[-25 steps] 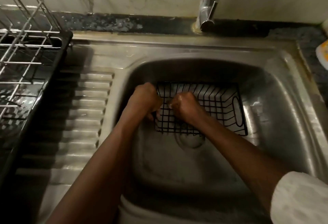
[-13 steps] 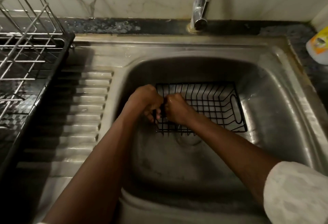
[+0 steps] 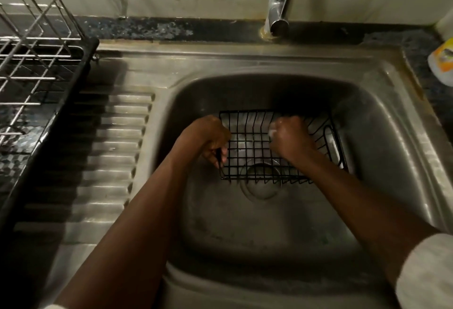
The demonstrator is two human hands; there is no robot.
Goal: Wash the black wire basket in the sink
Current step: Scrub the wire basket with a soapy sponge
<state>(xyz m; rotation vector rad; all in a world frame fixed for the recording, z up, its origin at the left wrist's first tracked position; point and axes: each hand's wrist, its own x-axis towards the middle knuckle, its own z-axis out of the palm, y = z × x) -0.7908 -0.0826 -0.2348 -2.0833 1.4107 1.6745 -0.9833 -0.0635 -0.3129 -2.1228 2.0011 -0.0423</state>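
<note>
- Basket (image 3: 255,151): black wire, lying in the steel sink (image 3: 382,122) over the drain (image 3: 261,186), toward the basin's far side.
- Left hand (image 3: 208,139): fingers curled closed around the basket's left rim.
- Right hand (image 3: 290,137): wet fist inside the basket, pressed to the wire floor; something pale shows at the knuckles, though whether it is held cannot be told.
- Tap (image 3: 279,0): behind the basin.
- Dish rack (image 3: 31,63): on the left, beside the ribbed draining board (image 3: 110,151).
- Bottle (image 3: 442,61): at the right edge.

Mid-frame, the left hand (image 3: 208,138) grips the black wire basket's (image 3: 252,147) left rim in the sink (image 3: 382,117) (steel); the right hand (image 3: 290,137), fisted, presses inside it.
</note>
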